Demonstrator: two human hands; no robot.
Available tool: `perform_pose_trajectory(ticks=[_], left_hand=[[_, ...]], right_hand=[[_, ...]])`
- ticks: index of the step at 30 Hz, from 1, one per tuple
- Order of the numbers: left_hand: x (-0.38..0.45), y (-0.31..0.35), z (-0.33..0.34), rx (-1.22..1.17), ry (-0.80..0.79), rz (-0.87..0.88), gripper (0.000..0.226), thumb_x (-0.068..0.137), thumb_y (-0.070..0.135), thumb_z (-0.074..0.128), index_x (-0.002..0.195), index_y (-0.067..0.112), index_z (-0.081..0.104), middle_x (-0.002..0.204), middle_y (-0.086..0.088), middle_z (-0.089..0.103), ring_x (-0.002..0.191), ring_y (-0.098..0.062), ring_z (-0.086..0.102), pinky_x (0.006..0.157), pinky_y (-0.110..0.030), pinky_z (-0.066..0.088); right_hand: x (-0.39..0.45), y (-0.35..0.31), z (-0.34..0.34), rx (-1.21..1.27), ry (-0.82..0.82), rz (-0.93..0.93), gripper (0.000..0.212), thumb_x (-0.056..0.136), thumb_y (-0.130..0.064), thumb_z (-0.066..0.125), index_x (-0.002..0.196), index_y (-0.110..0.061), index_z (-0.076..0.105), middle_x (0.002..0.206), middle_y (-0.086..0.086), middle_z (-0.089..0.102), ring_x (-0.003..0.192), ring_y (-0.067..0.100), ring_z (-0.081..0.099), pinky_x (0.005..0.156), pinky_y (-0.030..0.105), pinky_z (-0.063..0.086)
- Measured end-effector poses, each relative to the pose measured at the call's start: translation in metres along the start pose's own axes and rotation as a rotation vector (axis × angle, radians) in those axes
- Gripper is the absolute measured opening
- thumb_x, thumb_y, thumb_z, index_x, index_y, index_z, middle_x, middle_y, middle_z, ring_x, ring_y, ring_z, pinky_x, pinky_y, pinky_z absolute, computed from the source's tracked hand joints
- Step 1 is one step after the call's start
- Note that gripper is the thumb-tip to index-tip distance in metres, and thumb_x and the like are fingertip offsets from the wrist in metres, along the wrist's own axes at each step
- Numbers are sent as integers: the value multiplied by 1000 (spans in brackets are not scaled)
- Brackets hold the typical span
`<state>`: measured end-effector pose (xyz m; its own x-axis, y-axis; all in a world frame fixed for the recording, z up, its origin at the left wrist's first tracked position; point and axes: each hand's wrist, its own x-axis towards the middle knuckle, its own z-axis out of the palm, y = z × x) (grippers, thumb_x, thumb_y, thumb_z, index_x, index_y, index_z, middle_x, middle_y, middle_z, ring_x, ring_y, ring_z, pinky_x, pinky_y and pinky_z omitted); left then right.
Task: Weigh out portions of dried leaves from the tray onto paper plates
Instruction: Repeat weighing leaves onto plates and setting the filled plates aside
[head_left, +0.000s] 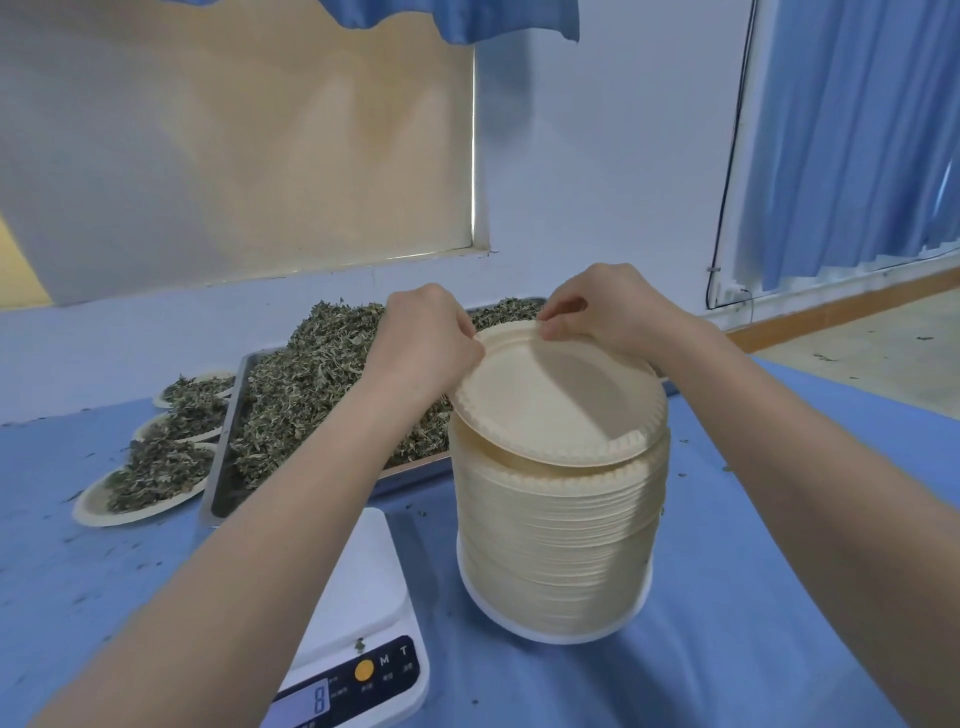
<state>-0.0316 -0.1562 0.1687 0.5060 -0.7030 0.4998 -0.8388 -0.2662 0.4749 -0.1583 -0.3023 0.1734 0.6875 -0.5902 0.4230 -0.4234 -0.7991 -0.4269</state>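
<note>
Three filled plates (150, 480) sit left of the heaped tray (228, 441) as both hands' fingers (558, 325) pinch a fresh plate (550, 400) off the stack (561, 540), scale (363, 597) bare.

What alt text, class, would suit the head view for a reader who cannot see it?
Both hands, left hand and right hand, pinch the far rim of the top plate on a tall plate stack. Behind: a tray of dried leaves; in front, a scale.

Bright, even, bluish indoor light; soft shadows on top plate (556, 395); slight overall blur; wide-angle bending at edges; no glare.
</note>
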Motion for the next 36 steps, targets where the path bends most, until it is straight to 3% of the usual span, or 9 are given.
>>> perform_pose_trajectory(ticks=[5,9,12,17,19,22,27,30,36], left_hand=[[5,-12,-11,-88,-19,-61,11,82,12,67,90,13,75,89,-4,68,64,0,49,48,-10,33],[4,-37,-30,-78,9,-115,9,82,13,68,87,12,76,81,1,62,64,2,45,47,-11,31],[-3,-62,-54,-43,24,-181,2,79,17,74,79,15,75,82,2,64,71,-4,50,60,-18,38],[-27,-116,-96,5,23,-278,15,74,18,79,64,22,68,74,3,64,71,-6,51,52,-16,33],[-39,-141,-104,6,27,-331,12,73,18,80,65,20,71,75,2,66,78,-10,55,56,-20,36],[-58,-176,-98,-43,64,-409,10,72,17,81,68,21,73,70,9,65,79,-9,56,61,-21,38],[-85,-210,-63,-78,148,-446,2,75,15,77,74,16,76,65,17,61,66,5,52,57,-5,36],[-96,-216,-43,-137,205,-490,1,76,16,76,75,17,76,70,11,65,76,-7,60,75,-22,46],[-111,-217,-13,-217,226,-576,7,75,23,76,71,27,71,66,17,64,69,1,59,58,-10,39]], right_hand=[[3,-18,-2,18,-18,7,12,86,-24,68,97,-24,74,78,-22,58,76,-9,52,59,0,35],[8,-50,11,-35,-80,-17,15,88,-19,65,99,-14,75,101,-4,70,95,9,60,79,19,45],[13,-89,28,-66,-130,-20,23,89,-14,63,105,1,70,112,15,68,107,26,61,91,35,49],[12,-153,78,-95,-234,1,22,91,-16,61,107,-2,66,106,11,67,94,24,64,78,30,52],[7,-168,106,-73,-280,20,16,92,-16,60,85,-2,64,83,8,65,69,20,59,60,27,49],[-1,-172,147,-47,-271,96,41,92,-22,60,58,-10,40,57,3,41,50,17,39,45,25,33],[-19,-148,183,56,-268,279,26,86,-21,60,65,-8,52,63,7,50,61,24,48,54,27,39],[-32,-131,194,163,-261,321,21,84,-14,58,90,2,71,87,16,69,84,28,63,66,33,49],[-54,-107,209,460,-135,456,24,82,-13,61,99,-21,76,97,1,74,96,24,64,79,34,52]])
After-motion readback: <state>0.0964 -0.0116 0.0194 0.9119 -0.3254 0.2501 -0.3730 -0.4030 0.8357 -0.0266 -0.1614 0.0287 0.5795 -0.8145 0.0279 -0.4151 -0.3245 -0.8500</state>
